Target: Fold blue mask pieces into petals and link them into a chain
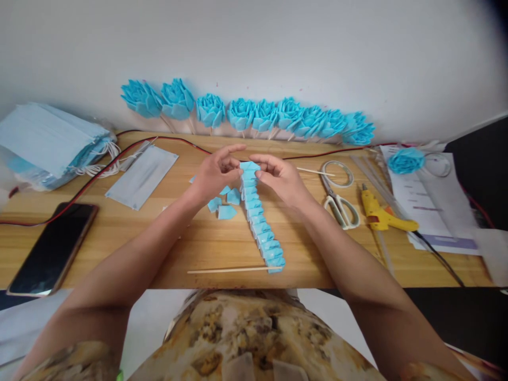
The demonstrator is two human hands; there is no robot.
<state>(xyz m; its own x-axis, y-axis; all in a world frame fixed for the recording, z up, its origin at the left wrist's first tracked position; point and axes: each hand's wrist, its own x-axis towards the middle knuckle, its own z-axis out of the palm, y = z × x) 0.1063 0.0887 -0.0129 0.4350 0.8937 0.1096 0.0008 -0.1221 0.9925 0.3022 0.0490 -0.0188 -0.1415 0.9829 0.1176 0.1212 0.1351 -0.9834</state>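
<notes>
A long row of overlapping blue petals (257, 222) lies down the middle of the wooden table. My left hand (217, 172) closes on the left edge of its far end, thumb against the topmost petal. From the other side, my right hand (281, 177) pinches the right edge of that same petal. The undersides of the fingers are partly hidden. A thin wooden stick (226, 271) rests across the near end of the row, close to the table's front edge. Beside my left hand are several loose cut petals (227, 212).
Several finished blue flowers (242, 114) on sticks lean against the wall. Scissors (339, 203), a tape roll (344, 174), a yellow glue gun (379, 211) and papers (420, 196) lie right. A phone (51, 248), a flat face mask (143, 174) and a mask stack (47, 137) are left, with a cable (166, 138) behind.
</notes>
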